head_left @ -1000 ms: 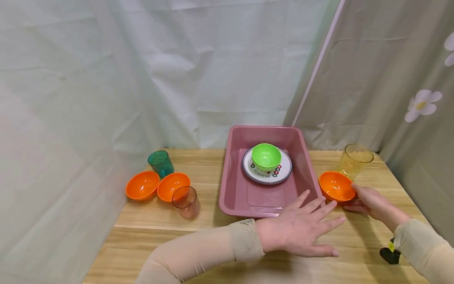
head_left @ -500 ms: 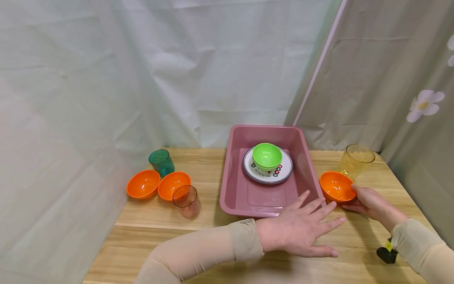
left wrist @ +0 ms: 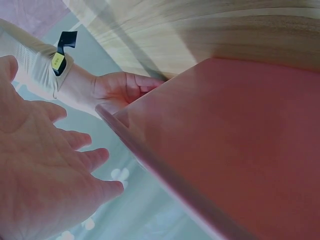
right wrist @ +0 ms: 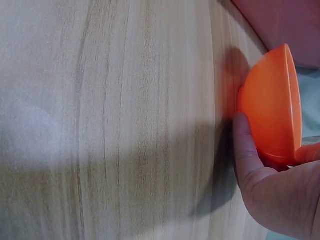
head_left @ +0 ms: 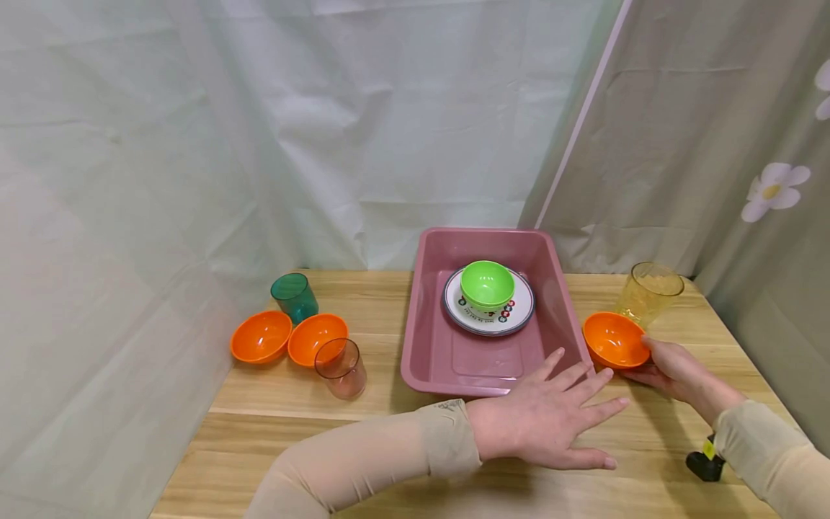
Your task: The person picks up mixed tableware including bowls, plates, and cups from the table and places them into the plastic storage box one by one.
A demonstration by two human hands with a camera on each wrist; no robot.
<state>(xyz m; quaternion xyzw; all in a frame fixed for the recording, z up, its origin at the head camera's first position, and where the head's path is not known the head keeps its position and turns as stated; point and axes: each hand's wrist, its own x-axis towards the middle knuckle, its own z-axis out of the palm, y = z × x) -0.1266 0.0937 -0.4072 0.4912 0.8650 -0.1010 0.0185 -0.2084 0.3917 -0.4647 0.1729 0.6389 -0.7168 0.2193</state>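
Note:
At the right, my right hand (head_left: 677, 371) holds an orange bowl (head_left: 614, 340) by its near right side. In the right wrist view one finger lies along the lower wall of the orange bowl (right wrist: 272, 102), and another digit is at its rim. The bowl sits upright on or just above the table; I cannot tell which. My left hand (head_left: 551, 418) is spread with straight fingers at the near right corner of a pink basin (head_left: 411, 346), holding nothing. In the left wrist view the left hand (left wrist: 50, 165) appears beside the basin wall (left wrist: 230, 135).
Inside the basin, a green bowl (head_left: 488, 285) stands on white plates (head_left: 454, 310). Behind the held bowl is a yellow cup (head_left: 648, 292). Leftward are two orange bowls (head_left: 261, 337), a green cup (head_left: 295, 297) and a pinkish clear cup (head_left: 344, 375). Curtains (head_left: 389, 144) enclose the table.
The right hand's lower fingers have shifted slightly left beneath the orange bowl's side. The left hand and the bowl stay almost where they were.

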